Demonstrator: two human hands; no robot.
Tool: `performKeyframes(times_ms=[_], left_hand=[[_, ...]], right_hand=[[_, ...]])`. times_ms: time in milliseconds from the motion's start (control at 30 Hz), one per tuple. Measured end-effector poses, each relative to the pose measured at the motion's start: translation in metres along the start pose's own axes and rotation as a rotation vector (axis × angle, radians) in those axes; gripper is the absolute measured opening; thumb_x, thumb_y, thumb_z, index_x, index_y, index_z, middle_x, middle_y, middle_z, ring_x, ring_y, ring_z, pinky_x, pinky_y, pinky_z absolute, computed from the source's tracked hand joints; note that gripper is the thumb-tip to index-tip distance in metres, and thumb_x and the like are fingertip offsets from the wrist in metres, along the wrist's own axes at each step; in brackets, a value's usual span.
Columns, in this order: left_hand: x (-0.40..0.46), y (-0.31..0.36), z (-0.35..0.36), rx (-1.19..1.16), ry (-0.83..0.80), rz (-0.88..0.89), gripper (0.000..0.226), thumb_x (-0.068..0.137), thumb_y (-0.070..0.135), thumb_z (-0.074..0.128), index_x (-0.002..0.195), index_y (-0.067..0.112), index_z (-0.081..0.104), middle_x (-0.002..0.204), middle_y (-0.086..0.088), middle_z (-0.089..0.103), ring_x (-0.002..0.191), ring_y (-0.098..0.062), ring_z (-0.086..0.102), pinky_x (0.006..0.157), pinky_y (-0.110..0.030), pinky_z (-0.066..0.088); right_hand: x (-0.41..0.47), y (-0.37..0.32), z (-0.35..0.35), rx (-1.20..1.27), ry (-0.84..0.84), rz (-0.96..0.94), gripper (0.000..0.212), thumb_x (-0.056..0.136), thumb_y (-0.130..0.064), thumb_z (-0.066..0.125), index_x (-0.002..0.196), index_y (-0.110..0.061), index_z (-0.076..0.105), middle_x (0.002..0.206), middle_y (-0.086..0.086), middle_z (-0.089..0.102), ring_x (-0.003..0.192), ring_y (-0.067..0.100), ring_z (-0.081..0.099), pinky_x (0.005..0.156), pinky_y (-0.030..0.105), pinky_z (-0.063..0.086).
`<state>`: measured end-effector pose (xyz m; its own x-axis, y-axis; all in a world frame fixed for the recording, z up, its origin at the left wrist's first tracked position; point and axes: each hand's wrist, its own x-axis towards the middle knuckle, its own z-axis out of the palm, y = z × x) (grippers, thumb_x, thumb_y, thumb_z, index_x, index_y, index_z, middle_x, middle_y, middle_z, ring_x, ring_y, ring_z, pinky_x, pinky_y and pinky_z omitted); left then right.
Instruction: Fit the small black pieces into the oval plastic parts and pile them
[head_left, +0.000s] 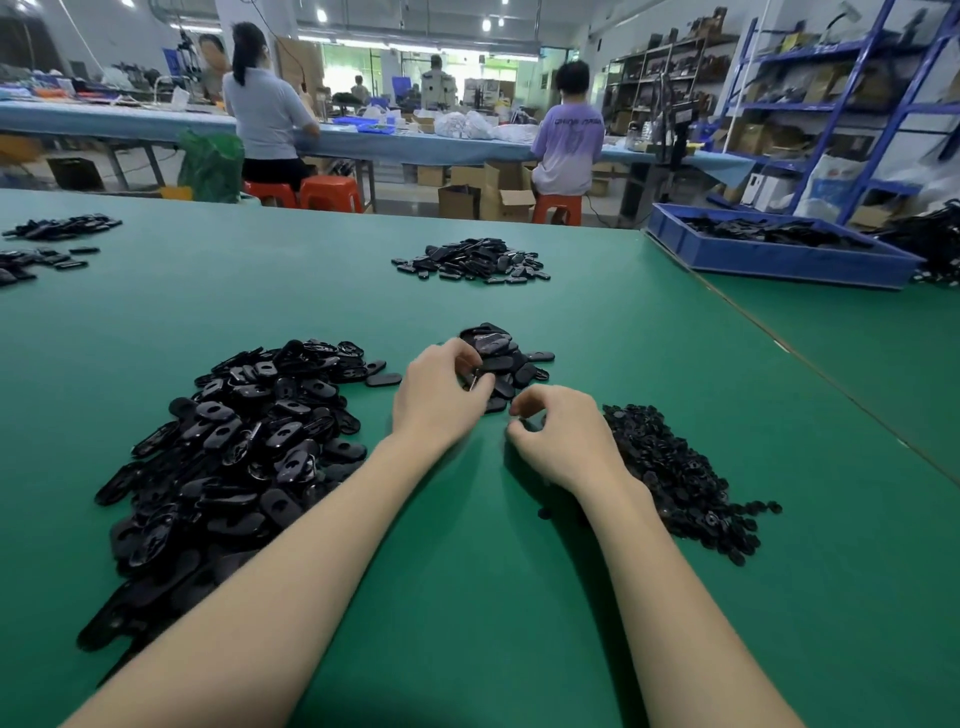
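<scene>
Left hand (439, 400) fingers pinching an oval part (480, 382) at the small pile (511, 358); right hand (558, 436) fingers curled, contents unclear.

A green table (467, 597) is seen from above. An oval plastic part (485, 373) is gripped by the left hand (441, 395) at the near edge of a small pile of oval parts (506, 358). The fingers of the right hand (558, 431) are curled just beside that pile; whether a piece is pinched cannot be told. A large heap of oval parts (234, 441) is left of the pile, a heap of small black pieces (675, 478) right of it, and a blue tray (769, 254) well beyond.
</scene>
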<state>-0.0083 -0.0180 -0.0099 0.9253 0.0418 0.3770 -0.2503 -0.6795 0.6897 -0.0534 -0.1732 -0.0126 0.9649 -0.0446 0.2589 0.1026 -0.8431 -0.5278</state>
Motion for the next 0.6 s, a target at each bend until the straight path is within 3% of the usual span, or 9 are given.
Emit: performKeyframes(times_ms=[167,433,600], left_hand=[[-0.040,-0.007,-0.015,0.018,-0.099,0.084,0.007,0.083,0.040,0.067,0.085,0.036,0.062,0.093,0.016,0.064,0.073,-0.010,0.055,0.074,-0.030,0.050],[-0.036,-0.001,-0.069,0.391,-0.316,0.112,0.015,0.091,0.022,0.053,0.095,0.033,0.062,0.108,0.008,0.061,0.105,-0.016,0.056,0.088,-0.032,0.048],[-0.032,-0.006,-0.099,0.532,-0.445,0.029,0.031,0.082,0.007,0.048,0.094,0.032,0.062,0.108,0.007,0.059,0.102,-0.018,0.055,0.091,-0.034,0.051]], right_hand=[[-0.002,-0.003,0.001,-0.005,0.006,-0.003,0.011,0.088,-0.032,0.066,0.096,-0.028,0.072,0.100,-0.011,0.073,0.087,0.015,0.061,0.076,0.028,0.048],[-0.010,-0.027,0.015,-0.064,-0.027,-0.111,0.011,0.089,-0.030,0.064,0.097,-0.027,0.070,0.099,-0.007,0.065,0.093,0.017,0.055,0.076,0.030,0.043],[-0.010,-0.030,0.019,-0.070,-0.031,-0.134,0.009,0.089,-0.029,0.064,0.095,-0.027,0.071,0.096,-0.007,0.063,0.088,0.016,0.054,0.071,0.028,0.039]])
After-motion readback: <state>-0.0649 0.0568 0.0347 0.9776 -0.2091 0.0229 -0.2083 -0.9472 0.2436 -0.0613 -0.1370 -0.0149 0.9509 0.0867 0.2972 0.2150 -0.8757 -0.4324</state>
